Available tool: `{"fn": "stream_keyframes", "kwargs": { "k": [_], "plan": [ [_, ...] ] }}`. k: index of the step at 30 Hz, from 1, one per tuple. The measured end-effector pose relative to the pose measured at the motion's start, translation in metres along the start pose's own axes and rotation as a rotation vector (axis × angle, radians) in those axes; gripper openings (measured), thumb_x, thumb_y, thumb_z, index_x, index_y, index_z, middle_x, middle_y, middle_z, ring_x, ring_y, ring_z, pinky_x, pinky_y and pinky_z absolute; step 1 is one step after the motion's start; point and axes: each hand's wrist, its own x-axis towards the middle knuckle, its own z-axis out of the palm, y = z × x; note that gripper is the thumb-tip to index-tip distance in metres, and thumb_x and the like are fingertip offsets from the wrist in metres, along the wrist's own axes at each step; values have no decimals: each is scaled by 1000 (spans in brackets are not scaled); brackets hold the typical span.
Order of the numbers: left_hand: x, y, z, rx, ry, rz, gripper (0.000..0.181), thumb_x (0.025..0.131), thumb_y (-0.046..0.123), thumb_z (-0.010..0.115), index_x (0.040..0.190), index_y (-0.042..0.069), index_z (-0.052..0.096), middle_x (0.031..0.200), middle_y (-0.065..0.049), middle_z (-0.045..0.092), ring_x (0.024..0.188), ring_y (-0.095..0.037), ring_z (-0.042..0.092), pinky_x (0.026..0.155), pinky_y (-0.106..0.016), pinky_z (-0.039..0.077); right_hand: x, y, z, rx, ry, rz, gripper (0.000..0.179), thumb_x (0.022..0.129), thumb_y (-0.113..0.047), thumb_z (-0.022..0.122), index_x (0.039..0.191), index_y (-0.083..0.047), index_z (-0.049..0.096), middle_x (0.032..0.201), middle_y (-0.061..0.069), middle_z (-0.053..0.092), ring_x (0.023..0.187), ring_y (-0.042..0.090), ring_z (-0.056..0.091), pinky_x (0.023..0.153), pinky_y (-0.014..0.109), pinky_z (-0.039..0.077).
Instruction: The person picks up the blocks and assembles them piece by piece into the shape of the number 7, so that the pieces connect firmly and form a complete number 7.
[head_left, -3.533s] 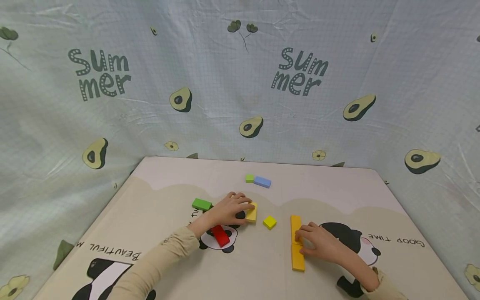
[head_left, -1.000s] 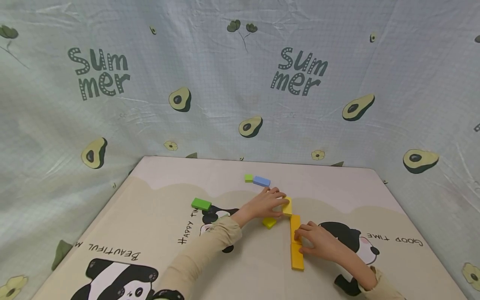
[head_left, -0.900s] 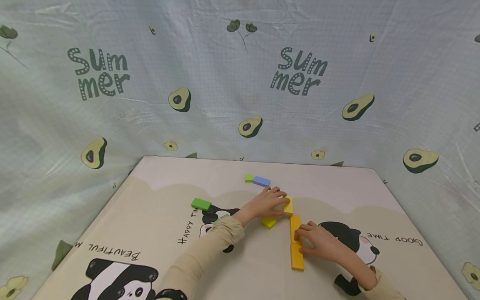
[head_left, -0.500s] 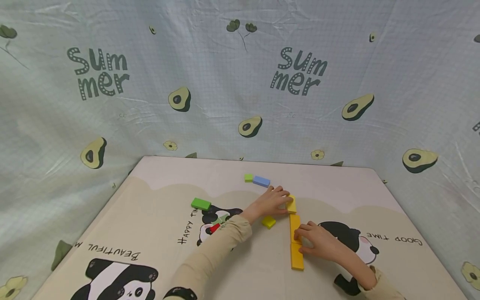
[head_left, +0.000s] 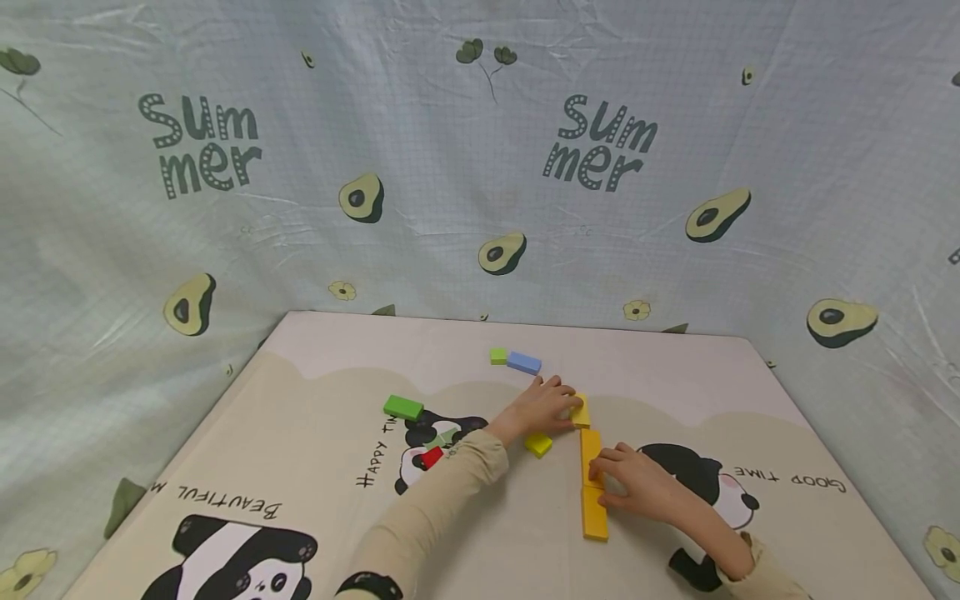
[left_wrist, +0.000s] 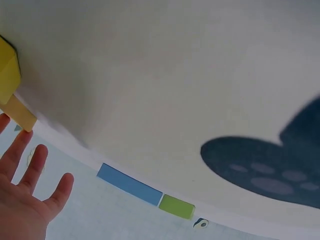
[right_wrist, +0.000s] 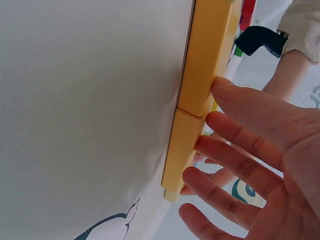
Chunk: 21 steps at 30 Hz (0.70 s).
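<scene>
My left hand (head_left: pixel 542 407) pinches a yellow block (head_left: pixel 581 412), which stands just beyond the far end of two orange blocks. The far orange block (head_left: pixel 589 450) and the near orange block (head_left: pixel 595 517) lie end to end in a line. Beside them, my right hand (head_left: pixel 637 483) touches their right side with thumb and fingertips. In the right wrist view those fingers are spread and nearly straight, close to the seam. The left wrist view shows a left fingertip at the end of the yellow block (left_wrist: pixel 21 114); the thumb is hidden there.
Left of the row lies a small bright-yellow block (head_left: pixel 537 445). Farther back are a blue block (head_left: pixel 524 362) and a light-green block (head_left: pixel 498 357). A green block (head_left: pixel 403 407) sits at left, and a red block (head_left: pixel 432 457) is partly hidden by the left sleeve.
The left hand has carried the yellow block rightward from beside the panda print to the far end of the orange row, then slightly back left. The right hand has stayed in place.
</scene>
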Motion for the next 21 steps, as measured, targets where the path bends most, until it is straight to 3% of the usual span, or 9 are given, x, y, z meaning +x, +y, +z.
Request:
{"fn": "stream_keyframes", "kwargs": {
  "k": [10, 21],
  "plan": [
    [1, 2, -5, -4, -44, -19, 41, 84, 42, 56, 122, 27, 54, 128, 5, 52, 107, -16, 44, 94, -42, 38, 0, -1, -1, -7, -17, 20, 22, 73, -26, 71, 91, -17, 61, 90, -8, 58, 80, 9, 46, 68, 25, 44],
    [6, 6, -4, -38, -48, -13, 41, 83, 42, 58, 121, 27, 54, 127, 7, 54, 106, -15, 44, 91, -40, 38, 1, -1, -2, -2, -19, 20, 22, 73, -26, 71, 91, -17, 61, 89, -8, 58, 79, 9, 45, 67, 25, 43]
  ]
}}
